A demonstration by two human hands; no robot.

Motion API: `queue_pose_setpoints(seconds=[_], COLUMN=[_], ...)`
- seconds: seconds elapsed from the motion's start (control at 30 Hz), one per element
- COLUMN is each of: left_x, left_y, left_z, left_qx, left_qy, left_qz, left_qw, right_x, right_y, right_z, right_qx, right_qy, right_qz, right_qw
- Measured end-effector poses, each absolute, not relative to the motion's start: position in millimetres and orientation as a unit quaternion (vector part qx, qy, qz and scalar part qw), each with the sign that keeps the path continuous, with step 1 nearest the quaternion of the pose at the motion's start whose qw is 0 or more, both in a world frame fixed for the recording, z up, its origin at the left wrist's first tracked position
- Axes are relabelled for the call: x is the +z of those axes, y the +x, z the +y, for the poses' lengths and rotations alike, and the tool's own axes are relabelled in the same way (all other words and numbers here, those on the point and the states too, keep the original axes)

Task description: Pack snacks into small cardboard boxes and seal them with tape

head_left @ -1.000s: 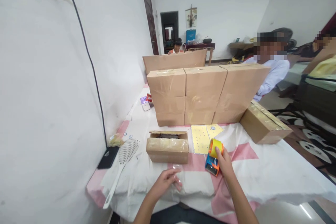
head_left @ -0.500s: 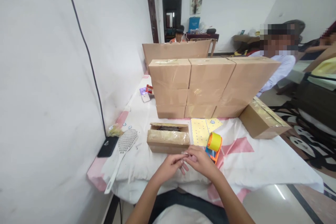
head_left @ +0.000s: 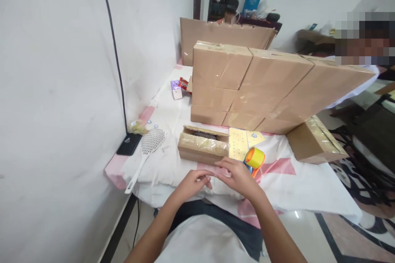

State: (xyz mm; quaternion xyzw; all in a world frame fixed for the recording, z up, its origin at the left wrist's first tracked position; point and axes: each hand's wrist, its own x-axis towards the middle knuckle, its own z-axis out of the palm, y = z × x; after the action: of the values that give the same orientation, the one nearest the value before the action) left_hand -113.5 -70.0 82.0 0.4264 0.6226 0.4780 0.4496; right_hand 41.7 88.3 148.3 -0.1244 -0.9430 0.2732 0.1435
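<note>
My left hand (head_left: 194,183) hovers over the front edge of the table, fingers loosely bent and apart, with no object visible in it. Its extended index finger meets the thumb of my right hand (head_left: 237,176). That hand is open too, its fingers reaching toward the near right corner of a small cardboard box (head_left: 202,154); whether they touch it I cannot tell. The box's top gapes at the back, showing something dark inside, and clear tape covers its front edge. To the right of my right hand stands an orange and blue tape dispenser with a yellow roll (head_left: 255,158).
Stacked taped cardboard boxes (head_left: 240,86) form a wall behind. Another carton (head_left: 317,141) lies right. A white slotted skimmer (head_left: 151,141) and black phone (head_left: 129,144) lie left, beside the wall. A person's white sleeve (head_left: 354,86) shows at right.
My hands have loosened from a fingertip-to-fingertip pinch, and the right fingers have spread toward the box. The view has tilted down and shifted.
</note>
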Motion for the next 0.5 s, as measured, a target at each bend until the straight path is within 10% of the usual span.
queue_pose_setpoints(seconds=[0.2,0.5], left_x=[91,72], left_y=[-109,-132], left_z=[-67,-59], left_qx=[0.478,0.432], left_qy=[0.449,0.369], left_qz=[0.635,0.464], left_qw=[0.408,0.68], right_x=[140,130], right_y=[36,52], right_z=[74,62], right_qx=[0.227,0.085], right_qy=[-0.082,-0.03], right_qz=[-0.962,-0.982], right_qw=[0.129,0.166])
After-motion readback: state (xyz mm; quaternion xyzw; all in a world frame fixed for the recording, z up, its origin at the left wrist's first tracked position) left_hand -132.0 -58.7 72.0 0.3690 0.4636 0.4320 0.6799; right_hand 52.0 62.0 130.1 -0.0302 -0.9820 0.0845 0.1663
